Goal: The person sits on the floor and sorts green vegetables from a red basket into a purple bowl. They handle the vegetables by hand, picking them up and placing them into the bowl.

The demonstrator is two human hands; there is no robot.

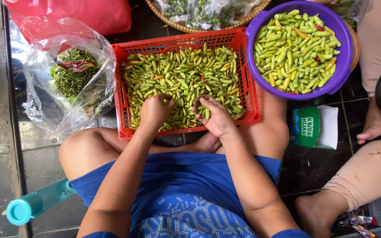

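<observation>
**Green chillies under both hands in the red crate**

Green and yellow-green chillies fill a red plastic crate that sits on the dark tiled floor just ahead of the person's folded legs. The left hand is curled knuckles-up into the pile near the crate's front edge, fingers closed around a few pods, though what exactly it grips is hidden. The right hand, just beside it, pinches a single chilli between thumb and fingertips.

Judging by the pose, the step in hand looks like working through the pods one at a time. A purple bowl of chillies touches the crate's right corner, so moving anything there would call for a short reach up and right. A clear bag of green stems lies to the crate's left. Another person's legs and hand rest at the right edge.
</observation>
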